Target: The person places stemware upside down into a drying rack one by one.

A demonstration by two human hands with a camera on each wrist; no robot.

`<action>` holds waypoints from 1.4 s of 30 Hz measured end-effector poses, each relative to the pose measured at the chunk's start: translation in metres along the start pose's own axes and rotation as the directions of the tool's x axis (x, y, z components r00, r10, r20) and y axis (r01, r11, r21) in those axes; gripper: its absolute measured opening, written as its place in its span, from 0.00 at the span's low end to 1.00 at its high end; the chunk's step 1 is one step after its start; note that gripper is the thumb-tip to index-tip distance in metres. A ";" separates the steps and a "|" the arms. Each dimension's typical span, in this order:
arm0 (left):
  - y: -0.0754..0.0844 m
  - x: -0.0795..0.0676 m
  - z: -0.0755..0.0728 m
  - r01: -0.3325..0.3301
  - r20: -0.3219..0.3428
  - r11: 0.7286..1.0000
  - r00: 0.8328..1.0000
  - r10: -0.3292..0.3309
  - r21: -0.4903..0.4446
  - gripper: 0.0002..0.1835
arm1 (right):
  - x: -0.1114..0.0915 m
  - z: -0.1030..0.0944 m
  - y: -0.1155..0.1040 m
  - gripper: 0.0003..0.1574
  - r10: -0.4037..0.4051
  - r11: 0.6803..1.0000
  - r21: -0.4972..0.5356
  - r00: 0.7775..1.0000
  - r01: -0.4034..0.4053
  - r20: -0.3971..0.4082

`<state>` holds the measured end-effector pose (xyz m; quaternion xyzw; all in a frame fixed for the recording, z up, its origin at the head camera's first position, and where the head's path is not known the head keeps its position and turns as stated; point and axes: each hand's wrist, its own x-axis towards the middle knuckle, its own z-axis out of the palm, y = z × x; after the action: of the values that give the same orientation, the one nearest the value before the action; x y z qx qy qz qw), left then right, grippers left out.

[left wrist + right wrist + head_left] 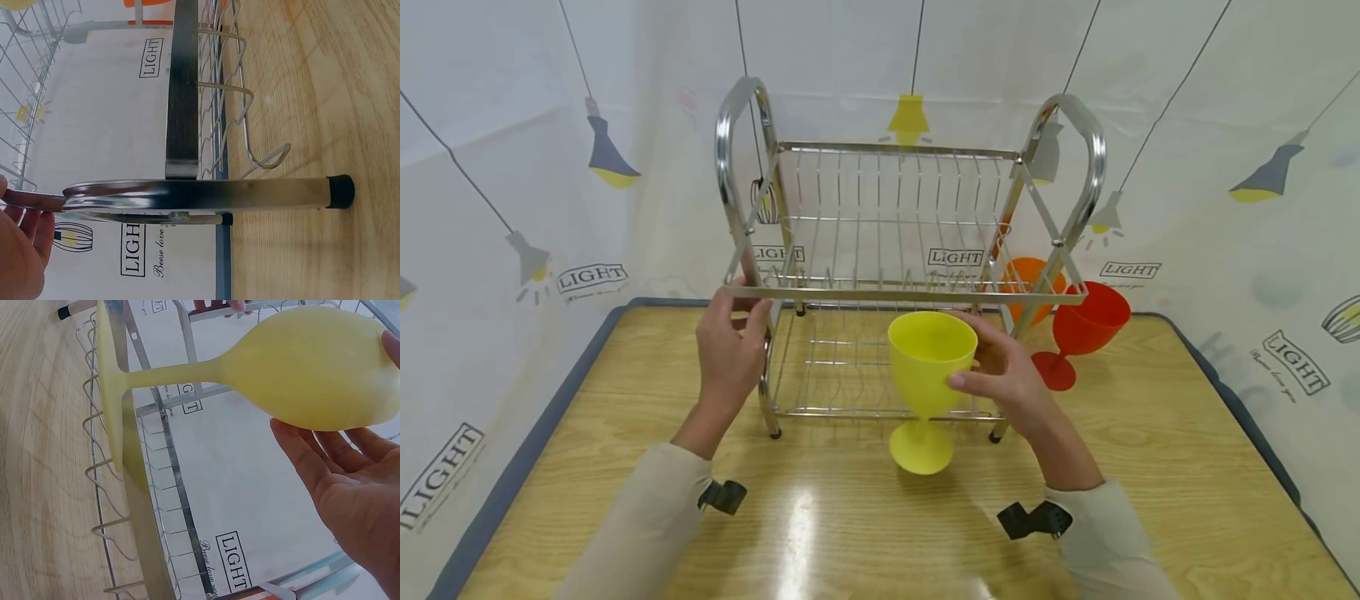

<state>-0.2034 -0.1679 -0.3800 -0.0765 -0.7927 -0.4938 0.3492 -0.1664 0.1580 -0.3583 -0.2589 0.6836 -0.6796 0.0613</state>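
A two-tier chrome dish rack (895,294) stands on the wooden table. My left hand (730,342) holds the rack's left side at the front corner of the upper tier; in the left wrist view its fingers (44,234) pinch the metal bar. With fingers and thumb around the bowl, my right hand (1011,379) grips a yellow plastic goblet (925,375) in front of the lower tier. The goblet is upright, its round foot low in front of the rack. In the right wrist view the foot (109,394) overlaps the rack's lower front rail.
To the right of the rack stands a red goblet (1086,321), tilted in view. An orange goblet (1030,275) is behind it, partly hidden by the rack's right leg. Curtains printed with lamps (1195,167) surround the wooden table (865,533).
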 end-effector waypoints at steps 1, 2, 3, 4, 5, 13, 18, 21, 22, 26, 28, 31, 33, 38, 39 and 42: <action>0.000 0.000 0.000 -0.003 -0.003 1.000 1.000 0.003 0.001 0.16 | 0.001 0.001 0.000 0.42 0.002 1.000 -0.007 1.000 -0.002 0.000; -0.001 -0.001 0.000 -0.006 -0.006 1.000 1.000 0.006 0.001 0.16 | 0.001 0.002 0.000 0.42 0.003 1.000 -0.015 1.000 -0.002 0.002; -0.001 -0.001 0.000 -0.009 -0.009 1.000 1.000 0.009 0.002 0.17 | 0.002 0.003 0.000 0.42 0.002 1.000 -0.021 1.000 -0.002 0.004; -0.001 -0.001 0.001 -0.011 -0.012 1.000 1.000 0.011 0.003 0.17 | 0.003 0.004 0.000 0.42 0.001 1.000 -0.027 1.000 0.000 0.009; -0.001 -0.001 0.001 -0.013 -0.014 1.000 1.000 0.013 0.003 0.17 | 0.003 0.004 -0.001 0.42 0.001 0.999 -0.032 1.000 -0.001 0.013; -0.003 -0.002 0.002 -0.022 -0.038 1.000 0.999 0.022 0.001 0.16 | 0.007 0.008 -0.004 0.43 -0.011 1.000 0.002 0.998 0.011 0.058; -0.003 -0.003 0.003 -0.036 -0.070 0.999 0.997 0.035 -0.010 0.15 | 0.008 0.009 -0.005 0.43 -0.035 0.999 0.039 0.996 0.032 0.081; 0.000 -0.006 0.004 -0.048 -0.101 0.999 0.994 0.047 -0.009 0.14 | 0.008 0.010 -0.005 0.43 -0.062 0.996 0.063 0.993 0.056 0.098; 0.001 -0.007 0.004 -0.053 -0.113 0.999 0.992 0.052 -0.007 0.14 | 0.009 0.010 -0.005 0.43 -0.073 0.995 0.069 0.992 0.067 0.104; 0.003 -0.010 0.005 -0.084 -0.158 0.996 0.984 0.082 -0.002 0.11 | 0.010 0.011 -0.007 0.44 -0.103 0.992 0.087 0.988 0.093 0.117; 0.005 -0.012 0.005 -0.097 -0.173 0.995 0.980 0.097 0.009 0.10 | 0.010 0.012 -0.008 0.45 -0.105 0.991 0.097 0.988 0.094 0.117; 0.009 -0.014 0.005 -0.098 -0.197 0.995 0.975 0.101 0.024 0.09 | 0.010 0.012 -0.010 0.45 -0.105 0.990 0.107 0.988 0.093 0.113; 0.011 -0.016 0.005 -0.096 -0.203 0.995 0.974 0.102 0.037 0.09 | 0.010 0.013 -0.011 0.45 -0.111 0.989 0.112 0.988 0.099 0.108; 0.018 -0.020 0.005 -0.108 -0.183 0.994 0.977 0.111 0.026 0.10 | 0.012 0.013 -0.011 0.44 -0.128 0.987 0.109 0.987 0.118 0.093; 0.019 -0.021 0.006 -0.111 -0.170 0.994 0.979 0.113 0.021 0.10 | 0.012 0.013 -0.011 0.45 -0.130 0.987 0.107 0.987 0.120 0.090; 0.023 -0.023 0.007 -0.111 -0.123 0.994 0.986 0.111 0.002 0.10 | 0.012 0.013 -0.011 0.46 -0.132 0.986 0.111 0.988 0.122 0.085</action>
<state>-0.1789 -0.1455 -0.3801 -0.0909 -0.7629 -0.4793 0.4242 -0.1683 0.1415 -0.3455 -0.3294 0.6251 -0.7048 0.0626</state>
